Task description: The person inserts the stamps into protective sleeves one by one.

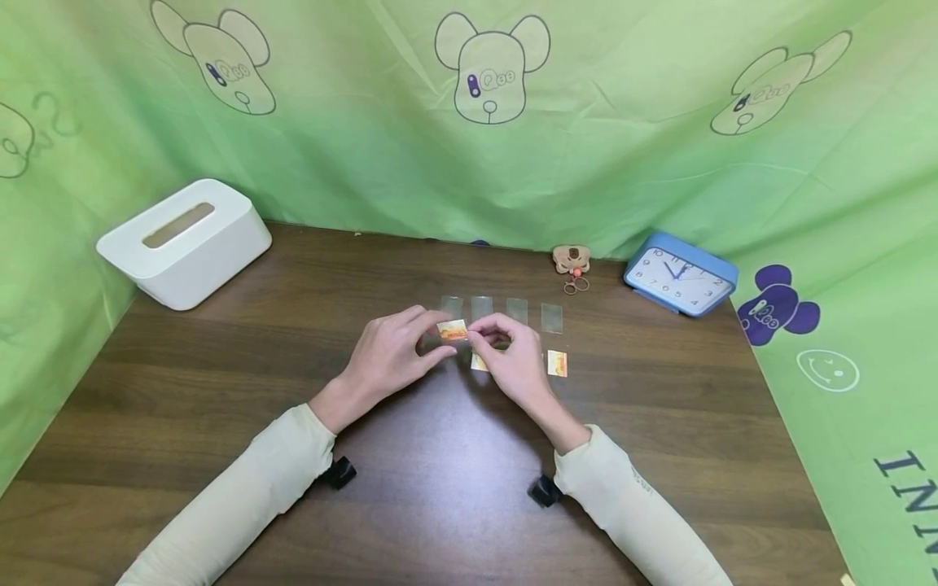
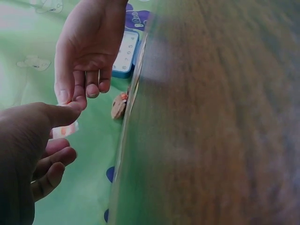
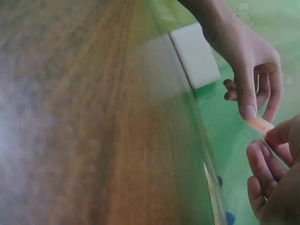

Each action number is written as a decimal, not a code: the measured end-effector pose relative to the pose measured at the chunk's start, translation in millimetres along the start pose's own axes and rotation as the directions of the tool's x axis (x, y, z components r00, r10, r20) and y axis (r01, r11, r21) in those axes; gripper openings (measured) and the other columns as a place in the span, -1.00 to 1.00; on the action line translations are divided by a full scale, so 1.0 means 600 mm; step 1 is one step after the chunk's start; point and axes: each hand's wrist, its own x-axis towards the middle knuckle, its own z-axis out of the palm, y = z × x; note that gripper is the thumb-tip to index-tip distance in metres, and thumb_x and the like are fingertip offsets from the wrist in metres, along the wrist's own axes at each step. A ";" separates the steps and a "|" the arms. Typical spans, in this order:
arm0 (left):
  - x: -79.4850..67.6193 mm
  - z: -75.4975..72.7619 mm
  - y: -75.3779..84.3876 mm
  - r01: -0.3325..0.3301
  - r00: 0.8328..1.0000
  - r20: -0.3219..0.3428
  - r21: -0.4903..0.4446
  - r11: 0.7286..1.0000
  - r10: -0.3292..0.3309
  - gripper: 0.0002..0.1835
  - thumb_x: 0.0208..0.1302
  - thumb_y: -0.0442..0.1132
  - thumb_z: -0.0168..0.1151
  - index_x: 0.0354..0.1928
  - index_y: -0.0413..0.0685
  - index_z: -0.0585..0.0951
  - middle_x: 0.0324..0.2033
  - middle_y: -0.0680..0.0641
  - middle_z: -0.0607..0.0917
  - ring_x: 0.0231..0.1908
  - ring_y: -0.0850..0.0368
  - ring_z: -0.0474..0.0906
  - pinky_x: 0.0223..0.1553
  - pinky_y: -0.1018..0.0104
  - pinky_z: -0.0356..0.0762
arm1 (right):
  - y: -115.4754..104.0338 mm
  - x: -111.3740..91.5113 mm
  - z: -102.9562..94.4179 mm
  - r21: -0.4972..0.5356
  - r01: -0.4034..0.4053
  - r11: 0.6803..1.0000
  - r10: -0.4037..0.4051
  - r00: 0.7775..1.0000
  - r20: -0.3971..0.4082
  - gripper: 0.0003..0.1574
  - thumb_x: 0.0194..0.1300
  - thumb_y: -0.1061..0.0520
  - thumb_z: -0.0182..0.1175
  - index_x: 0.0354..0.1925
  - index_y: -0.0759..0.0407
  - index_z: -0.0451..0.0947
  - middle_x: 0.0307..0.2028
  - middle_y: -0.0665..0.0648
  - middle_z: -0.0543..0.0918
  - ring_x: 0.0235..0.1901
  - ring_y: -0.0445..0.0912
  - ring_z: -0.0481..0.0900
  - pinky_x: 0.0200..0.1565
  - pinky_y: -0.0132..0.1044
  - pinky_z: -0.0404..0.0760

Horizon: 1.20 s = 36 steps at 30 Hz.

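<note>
My right hand (image 1: 510,358) pinches a small orange-and-white printed card (image 1: 453,330) by its right edge, above the table. My left hand (image 1: 396,350) is at the card's left side; the index fingertip meets its upper left corner, while the thumb is slightly apart below. In the right wrist view, the card (image 3: 260,124) spans between both hands. Behind the hands, several clear rectangles (image 1: 552,318) lie in a row. Another printed card (image 1: 557,364) lies right of my right hand. A further card (image 1: 479,362) is partly hidden under that hand.
A white tissue box (image 1: 208,256) stands at the back left of the wooden table (image 1: 440,505). At the back right are a blue alarm clock (image 1: 681,275) and a brown animal keychain (image 1: 572,260). A green printed curtain (image 1: 366,163) hangs behind.
</note>
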 end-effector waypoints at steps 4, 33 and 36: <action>0.001 0.001 0.003 -0.011 1.000 0.002 0.014 1.000 0.011 -0.72 0.33 -0.11 0.65 -0.03 -0.07 0.85 -0.31 0.02 0.77 -0.48 0.19 0.63 -0.46 0.25 0.60 | 0.001 0.000 0.000 0.019 -0.001 1.000 0.002 1.000 -0.030 -0.93 0.45 0.26 0.47 -0.16 0.30 0.81 -0.29 0.17 0.83 -0.33 -0.16 0.70 -0.12 -0.41 0.69; 0.008 -0.003 -0.004 0.296 0.955 0.115 -0.277 0.914 -0.275 -0.94 0.40 -0.29 0.58 -0.22 -0.12 0.86 -0.40 0.02 0.83 -0.43 0.23 0.67 -0.32 0.32 0.66 | 0.013 0.007 -0.023 -0.051 0.048 0.998 -0.047 0.999 0.019 -0.91 0.41 0.32 0.48 -0.12 0.26 0.84 -0.27 0.18 0.85 -0.29 -0.11 0.73 -0.10 -0.40 0.70; 0.009 -0.005 -0.015 0.310 0.951 0.104 -0.255 0.916 -0.293 -0.93 0.39 -0.29 0.59 -0.22 -0.14 0.86 -0.39 0.00 0.84 -0.43 0.21 0.68 -0.32 0.33 0.65 | 0.017 0.008 -0.029 -0.083 0.038 0.996 -0.035 0.999 0.035 -0.89 0.38 0.32 0.50 -0.12 0.24 0.84 -0.29 0.15 0.84 -0.30 -0.12 0.72 -0.12 -0.41 0.69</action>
